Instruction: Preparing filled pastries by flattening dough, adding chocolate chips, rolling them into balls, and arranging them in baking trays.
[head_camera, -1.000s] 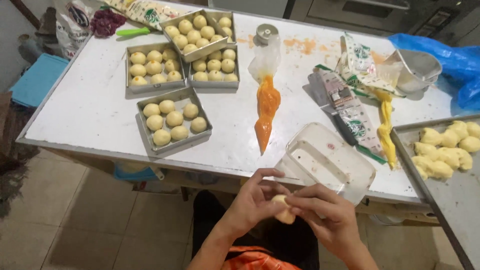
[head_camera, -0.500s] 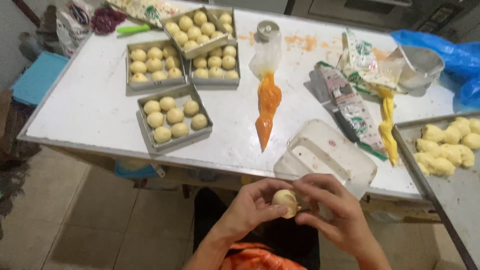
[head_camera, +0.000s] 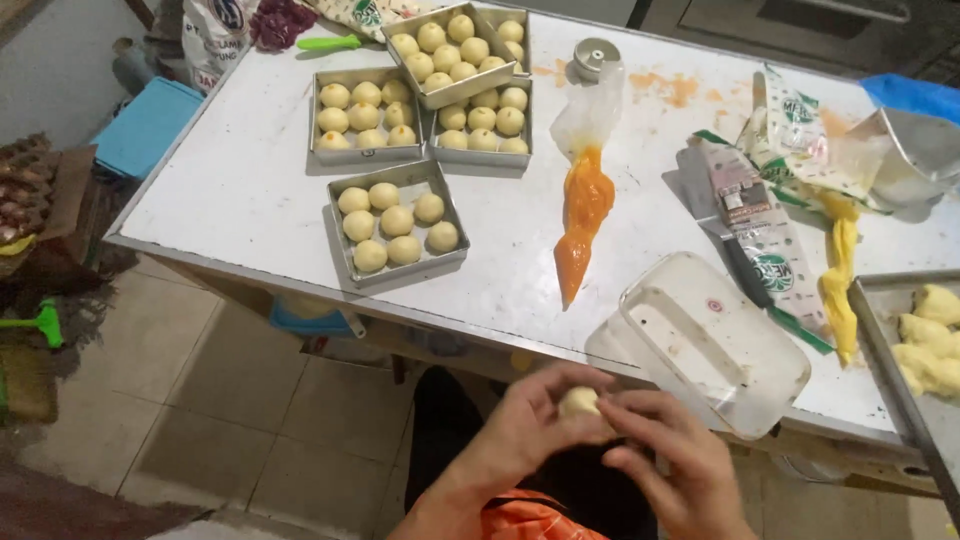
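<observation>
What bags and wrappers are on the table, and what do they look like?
Flat wrapper: right of middle, long, white and green with a round green mark.
Crumpled wrapper: far right, white and green, by a yellow piping bag.
Orange piping bag: middle, clear plastic, orange filling.
White sack: far left corner, round blue mark.
Clear plastic box: near edge, small red sticker.

Orange piping bag (head_camera: 583, 215) lay mid-surface (head_camera: 250, 190); left of it, four trays of dough balls (head_camera: 397, 222); right of it, clear plastic container (head_camera: 712, 342).

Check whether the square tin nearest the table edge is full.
Not full: the nearest square tin holds eight dough balls, with one corner spot bare.
</observation>
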